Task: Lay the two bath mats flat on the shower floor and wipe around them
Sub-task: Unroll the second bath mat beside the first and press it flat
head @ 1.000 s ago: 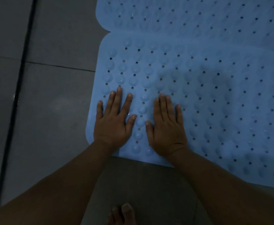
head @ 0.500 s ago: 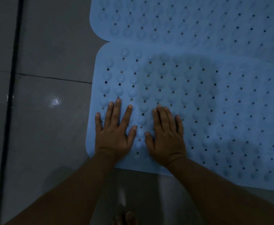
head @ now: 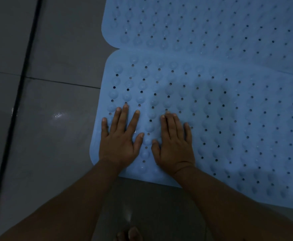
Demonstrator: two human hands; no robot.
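Two light blue rubber bath mats with holes and suction bumps lie side by side on the grey tiled floor. The near mat (head: 229, 110) fills the middle and right. The far mat (head: 203, 23) lies beyond it, their long edges touching. My left hand (head: 119, 138) rests palm down with fingers spread on the near mat's front left corner. My right hand (head: 174, 143) presses flat right beside it, fingers together. Neither hand holds anything.
Grey floor tiles (head: 58, 136) with a wet sheen spread to the left and in front. A dark groove (head: 15, 108) runs along the left side. My bare toes (head: 130, 233) show at the bottom edge.
Both hands stay flat on the same corner of the near mat. The camera has shifted a little, so mats and hands sit slightly lower in view.
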